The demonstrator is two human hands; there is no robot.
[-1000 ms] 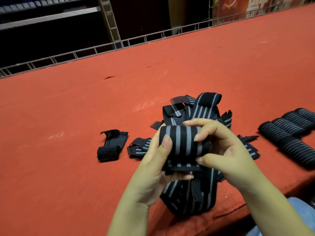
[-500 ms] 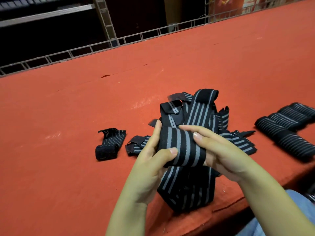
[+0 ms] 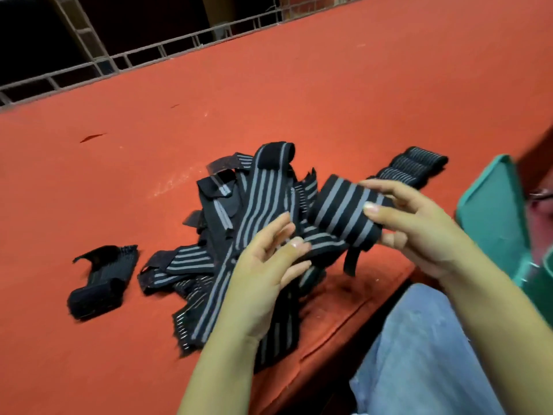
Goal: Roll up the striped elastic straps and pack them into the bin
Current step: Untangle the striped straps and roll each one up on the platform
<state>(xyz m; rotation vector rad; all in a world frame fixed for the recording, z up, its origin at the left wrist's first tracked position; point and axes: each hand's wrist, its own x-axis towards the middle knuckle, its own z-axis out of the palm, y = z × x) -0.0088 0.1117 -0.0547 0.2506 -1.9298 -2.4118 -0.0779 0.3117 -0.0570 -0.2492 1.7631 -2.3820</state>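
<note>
My right hand [image 3: 419, 223] grips a rolled black strap with grey stripes [image 3: 344, 211], lifted above the table's front edge, a short tail hanging under it. My left hand [image 3: 269, 265] is off the roll, its fingers loosely spread just left of it, above the pile of unrolled striped straps [image 3: 254, 205] on the red table [image 3: 269, 85]. A green bin [image 3: 490, 217] stands off the table's edge at the right, partly cut off by the frame.
A small half-rolled black strap [image 3: 98, 280] lies alone at the left. Finished rolls [image 3: 416, 166] lie in a row behind my right hand. A metal rail [image 3: 149, 52] runs along the table's far edge. My jeans-clad leg [image 3: 419, 354] is below.
My right hand has carried the roll to the right, away from the pile, and my left hand has let go of it. The view swung right, bringing the green bin in.
</note>
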